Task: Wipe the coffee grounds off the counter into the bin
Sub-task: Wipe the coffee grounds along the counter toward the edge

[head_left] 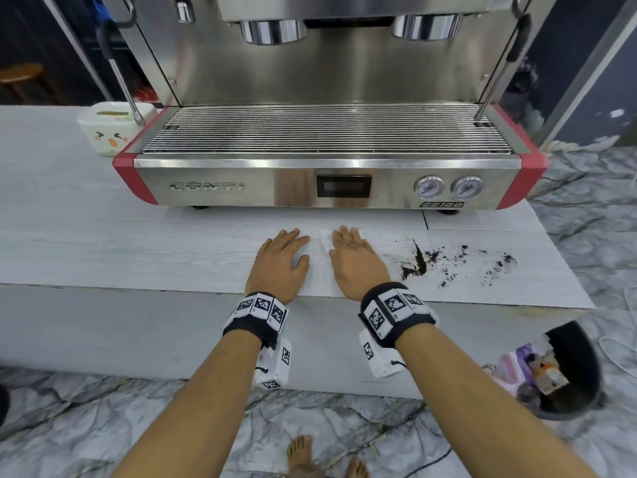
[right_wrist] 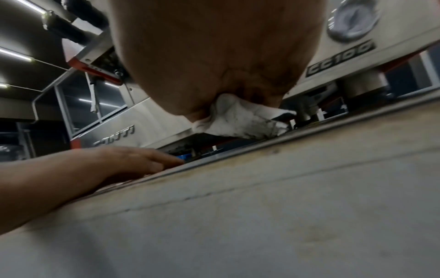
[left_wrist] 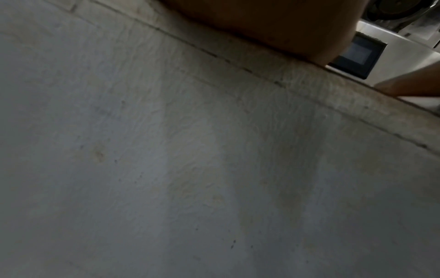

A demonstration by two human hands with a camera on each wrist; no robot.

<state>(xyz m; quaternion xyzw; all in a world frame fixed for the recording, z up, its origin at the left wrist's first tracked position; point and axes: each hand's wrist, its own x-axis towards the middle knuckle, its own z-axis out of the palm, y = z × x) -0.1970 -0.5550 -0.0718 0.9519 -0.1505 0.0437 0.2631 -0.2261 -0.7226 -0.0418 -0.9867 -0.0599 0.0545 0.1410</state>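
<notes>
Right hand [head_left: 356,262] flat, fingers straight, pressing a white tissue [head_left: 324,243] onto the counter [head_left: 103,250]. Coffee grounds [head_left: 418,262] strewn toward three o'clock, touching nothing, smear running left to right. Bin [head_left: 572,370] on the floor toward four o'clock. Left hand [head_left: 281,262] flat, empty, farther off at nine o'clock; likely a rightward sweep.

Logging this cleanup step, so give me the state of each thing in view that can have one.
coffee grounds: scattered on the counter, not yet wiped away.
white tissue: flat on the counter, pressed under the right hand.
right hand: flat, fingers straight, on the tissue.
left hand: flat on the bare counter, holding nothing.
bin: open, on the floor, trash inside.
espresso machine display: dark.
</notes>
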